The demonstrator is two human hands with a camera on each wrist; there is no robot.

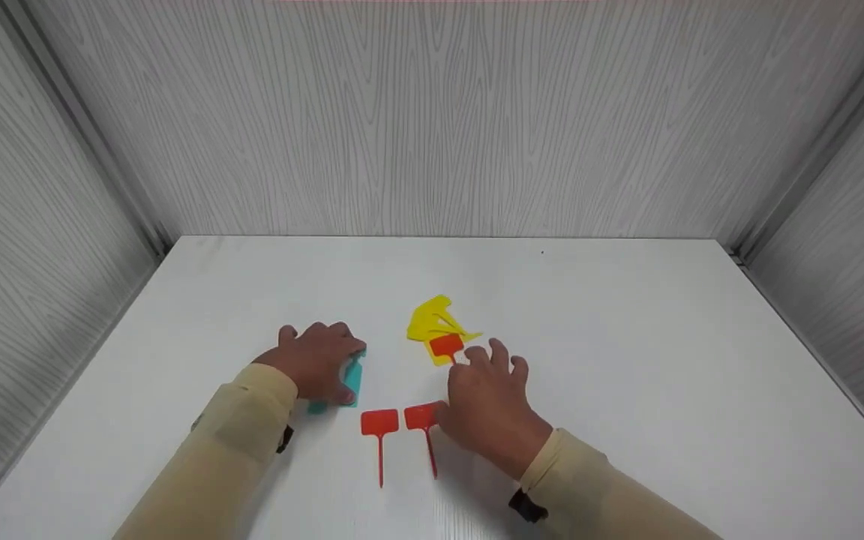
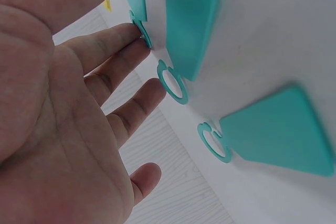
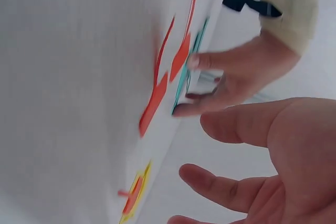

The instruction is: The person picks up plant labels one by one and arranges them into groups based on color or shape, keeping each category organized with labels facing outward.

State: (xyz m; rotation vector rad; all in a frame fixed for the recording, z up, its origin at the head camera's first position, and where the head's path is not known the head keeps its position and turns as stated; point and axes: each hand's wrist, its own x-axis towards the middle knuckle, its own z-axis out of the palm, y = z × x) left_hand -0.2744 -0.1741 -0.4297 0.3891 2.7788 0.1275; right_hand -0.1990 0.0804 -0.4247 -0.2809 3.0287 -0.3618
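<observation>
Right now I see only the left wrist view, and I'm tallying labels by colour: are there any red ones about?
Observer: Yes, the head view shows three red T-shaped plant labels.
Operator: How do they lie?
Observer: Two lie side by side, and the plate of the third overlaps the yellow tags.
Operator: And where is the right hand?
Observer: In the head view, the right hand is beside the red labels, partly covering two of them.
</observation>
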